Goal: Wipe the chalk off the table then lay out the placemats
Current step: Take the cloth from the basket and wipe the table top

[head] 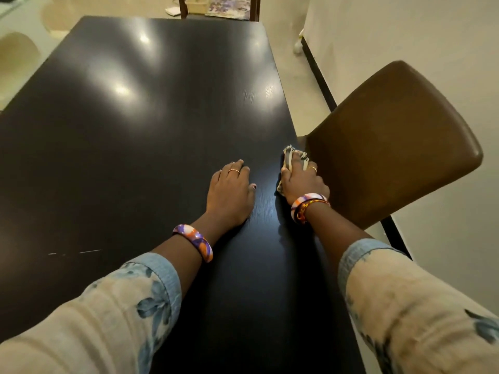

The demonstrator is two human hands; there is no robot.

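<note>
A dark glossy table (135, 117) fills most of the view. My right hand (302, 179) presses a small striped cloth (290, 155) onto the table near its right edge, with the fingers curled over the cloth. My left hand (232, 190) rests flat on the tabletop just to the left of it, fingers spread. A faint white chalk line (90, 251) shows on the table at the near left. At the far end, a patterned purple mat (229, 6) lies on a chair seat.
A brown chair (391, 141) stands against the table's right edge, its back right beside my right hand. A wooden chair frame (255, 8) sits at the far end. Pale floor lies on both sides, and a wall with a dark skirting runs along the right.
</note>
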